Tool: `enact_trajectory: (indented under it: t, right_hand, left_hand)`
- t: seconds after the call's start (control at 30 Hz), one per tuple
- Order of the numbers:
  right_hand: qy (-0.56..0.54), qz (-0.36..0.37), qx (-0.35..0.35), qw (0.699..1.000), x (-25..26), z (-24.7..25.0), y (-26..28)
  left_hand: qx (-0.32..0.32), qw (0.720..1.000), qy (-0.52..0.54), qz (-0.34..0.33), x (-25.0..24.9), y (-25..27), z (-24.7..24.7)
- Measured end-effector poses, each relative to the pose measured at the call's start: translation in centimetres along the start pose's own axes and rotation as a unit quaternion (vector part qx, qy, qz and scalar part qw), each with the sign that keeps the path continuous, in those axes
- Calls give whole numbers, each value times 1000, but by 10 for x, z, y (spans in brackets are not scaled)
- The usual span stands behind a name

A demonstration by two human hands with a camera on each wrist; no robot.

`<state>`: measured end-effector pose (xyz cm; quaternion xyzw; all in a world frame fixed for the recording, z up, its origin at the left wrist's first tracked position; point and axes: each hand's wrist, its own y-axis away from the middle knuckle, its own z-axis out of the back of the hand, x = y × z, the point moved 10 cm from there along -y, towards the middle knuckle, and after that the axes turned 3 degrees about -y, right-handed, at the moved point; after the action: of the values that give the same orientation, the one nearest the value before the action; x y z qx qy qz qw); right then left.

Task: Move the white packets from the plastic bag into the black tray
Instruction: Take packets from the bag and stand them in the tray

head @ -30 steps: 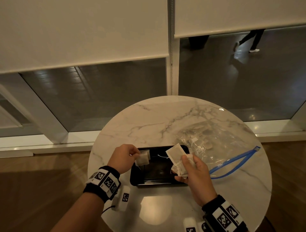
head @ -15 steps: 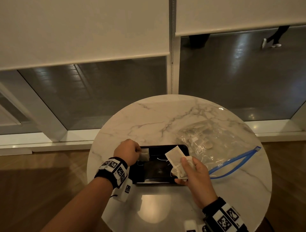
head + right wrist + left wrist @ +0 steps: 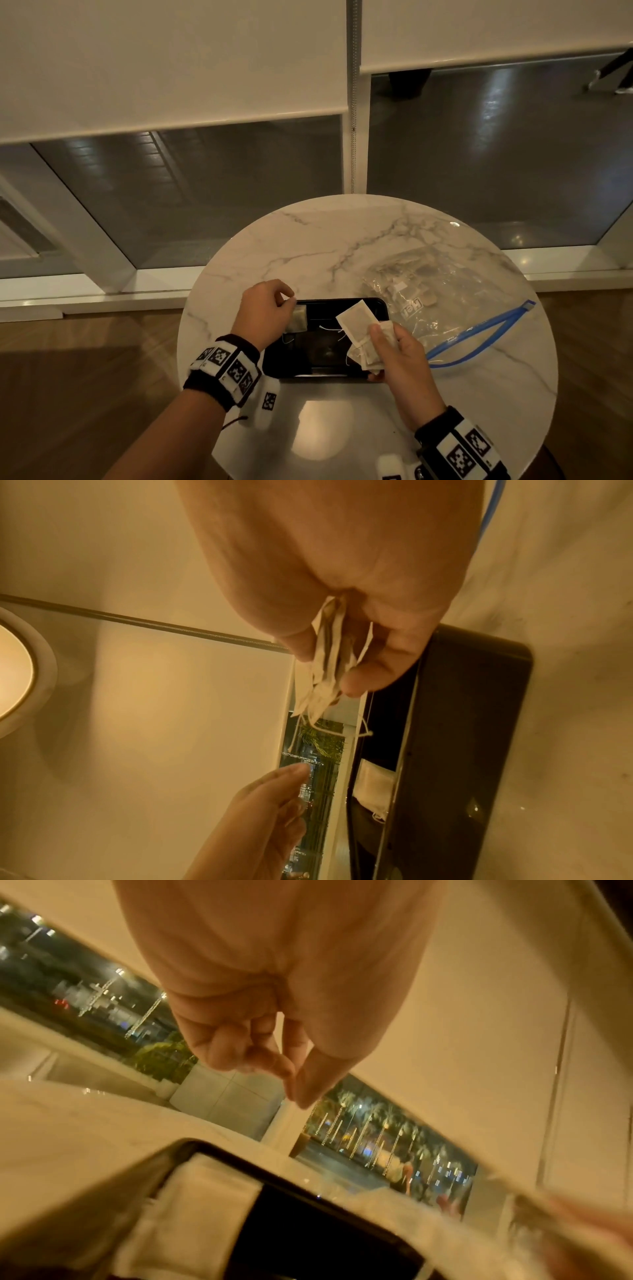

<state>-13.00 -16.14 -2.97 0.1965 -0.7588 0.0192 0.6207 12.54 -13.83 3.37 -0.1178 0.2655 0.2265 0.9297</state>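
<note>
A black tray lies on the round marble table, in front of me. One white packet lies in its left end, also seen in the left wrist view and the right wrist view. My left hand hovers just above that packet with loosely curled fingers and holds nothing. My right hand pinches a bunch of white packets over the tray's right end, their strings dangling. The clear plastic bag lies to the right of the tray with more packets inside.
The bag's blue zip strip lies open toward the table's right edge. Beyond the table's far rim stand a window and lowered blinds. Wooden floor surrounds the small table.
My left hand carried its packet down into the tray's left end and let it go. My right hand has stayed over the tray with its bunch of packets.
</note>
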Motion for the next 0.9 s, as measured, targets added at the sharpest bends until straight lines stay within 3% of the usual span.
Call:
enact_trajectory:
  t: [0.1,0.2,0.27,0.3,0.5,0.7,0.9]
  right_hand:
    - [-17,-16,10,1000,-6,-5,-1]
    - [-47,-23,36,998,-8,-19,1]
    - [-60,-10,55,997,-5,-30,5]
    - [-65,-3,62,996,-3,-35,7]
    - [-13,39,66,997,3,-44,8]
    - [33,70,83,994,14,-44,0]
    - [117,113,131,978,39,-63,-18]
  left_hand:
    - [91,978,182,46,-17,33,-17]
    - [248,889,356,147,-32,76,-52]
    - [311,847,412,128,-50,96,-66]
    - [315,842,425,107,-56,99,-68]
    - [223,868,440,53,-54,93,-59]
    - [195,905,378,26,-46,93,-51]
    - [174,921,346,26,-31,91,-49]
